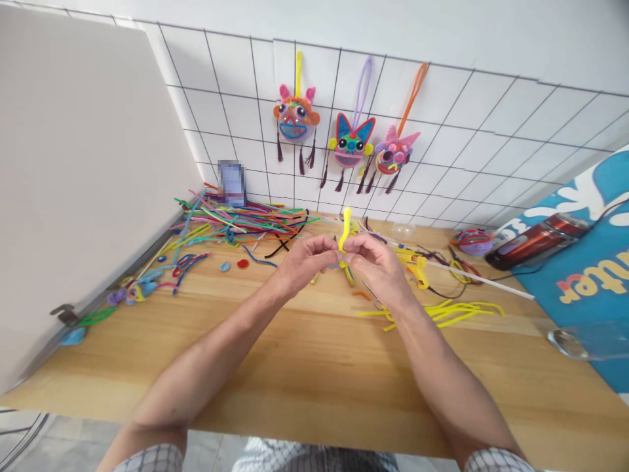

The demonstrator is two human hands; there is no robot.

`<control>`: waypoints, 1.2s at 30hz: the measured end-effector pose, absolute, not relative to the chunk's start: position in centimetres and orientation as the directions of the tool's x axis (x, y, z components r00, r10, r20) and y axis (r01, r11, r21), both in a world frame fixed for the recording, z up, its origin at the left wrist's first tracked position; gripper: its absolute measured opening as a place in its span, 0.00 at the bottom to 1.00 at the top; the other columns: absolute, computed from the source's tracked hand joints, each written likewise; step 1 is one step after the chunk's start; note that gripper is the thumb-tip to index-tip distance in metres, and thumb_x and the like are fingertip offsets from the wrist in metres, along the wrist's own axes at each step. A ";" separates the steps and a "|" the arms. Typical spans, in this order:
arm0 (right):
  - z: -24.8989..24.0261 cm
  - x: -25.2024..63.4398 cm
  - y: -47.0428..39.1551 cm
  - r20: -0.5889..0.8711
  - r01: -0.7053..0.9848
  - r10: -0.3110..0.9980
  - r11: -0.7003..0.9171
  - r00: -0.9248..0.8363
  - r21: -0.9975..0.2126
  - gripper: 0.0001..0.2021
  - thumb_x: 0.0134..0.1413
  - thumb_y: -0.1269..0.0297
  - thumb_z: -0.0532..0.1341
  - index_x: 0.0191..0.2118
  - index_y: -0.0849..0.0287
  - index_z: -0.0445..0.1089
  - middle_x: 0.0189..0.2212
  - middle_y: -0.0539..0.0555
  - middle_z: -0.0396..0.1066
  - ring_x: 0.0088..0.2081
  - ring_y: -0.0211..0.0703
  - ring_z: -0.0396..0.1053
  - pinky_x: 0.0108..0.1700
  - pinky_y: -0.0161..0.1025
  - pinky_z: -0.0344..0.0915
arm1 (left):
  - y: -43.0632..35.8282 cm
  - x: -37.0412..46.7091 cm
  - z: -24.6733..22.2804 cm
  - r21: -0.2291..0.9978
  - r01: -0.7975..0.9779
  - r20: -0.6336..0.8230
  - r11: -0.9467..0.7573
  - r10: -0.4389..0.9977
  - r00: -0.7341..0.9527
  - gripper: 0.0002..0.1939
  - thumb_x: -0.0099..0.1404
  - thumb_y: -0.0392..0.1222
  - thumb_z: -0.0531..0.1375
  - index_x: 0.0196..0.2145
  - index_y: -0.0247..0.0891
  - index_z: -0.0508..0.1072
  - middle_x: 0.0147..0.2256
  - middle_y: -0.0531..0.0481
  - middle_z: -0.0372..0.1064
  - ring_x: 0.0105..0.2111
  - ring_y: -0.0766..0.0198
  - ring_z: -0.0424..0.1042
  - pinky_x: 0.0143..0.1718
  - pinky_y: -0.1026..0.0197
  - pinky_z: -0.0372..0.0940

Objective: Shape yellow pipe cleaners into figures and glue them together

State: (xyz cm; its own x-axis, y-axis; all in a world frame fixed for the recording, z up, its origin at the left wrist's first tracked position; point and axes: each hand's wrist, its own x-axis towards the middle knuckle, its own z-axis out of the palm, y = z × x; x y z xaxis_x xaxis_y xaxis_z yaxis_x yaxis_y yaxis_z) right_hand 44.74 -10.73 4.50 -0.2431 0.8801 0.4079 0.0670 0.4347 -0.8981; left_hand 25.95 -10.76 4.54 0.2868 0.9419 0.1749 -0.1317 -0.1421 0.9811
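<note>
A wooden tabletop (295, 373) spreads in front of the person, whose checked sleeves (150, 459) show at the bottom edge. At the right, a clear vessel (602, 339) lies by the blue printed board (607, 239); its contents cannot be made out. Loose yellow stems (457, 314) lie fanned out beside the right forearm.

Over the middle of the table, the left hand (307, 262) and right hand (377, 259) meet at a yellow pipe cleaner (346, 223), thumb and forefinger of each pinching its lower part, while its thick upper end stands up above the fingers. Just beyond the right hand lies a yellow glue gun (419, 270). To the left are a red disc (242, 263) and a pale blue disc (225, 266).

Farther back, a red-and-black flask (535, 242) lies on its side, its inside hidden, near a purple-and-red bundle (474, 242). A small clear plastic piece (403, 229) sits near the wall. Multicoloured pipe cleaners (246, 223) heap up at the left, below a pixelated screen (230, 182). Three face ornaments (351, 144) with dark tassels hang on the black-lined white wall (457, 157)
</note>
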 end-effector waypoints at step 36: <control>4.1 44.0 -11.7 0.577 0.202 0.808 0.589 -0.123 -0.782 0.07 0.65 0.55 0.68 0.41 0.52 0.77 0.36 0.52 0.79 0.39 0.45 0.77 0.43 0.43 0.74 | -10.7 25.9 4.6 0.965 -0.142 0.254 -0.220 0.921 0.296 0.26 0.59 0.65 0.72 0.29 0.37 0.74 0.22 0.57 0.63 0.22 0.71 0.58 0.25 0.65 0.54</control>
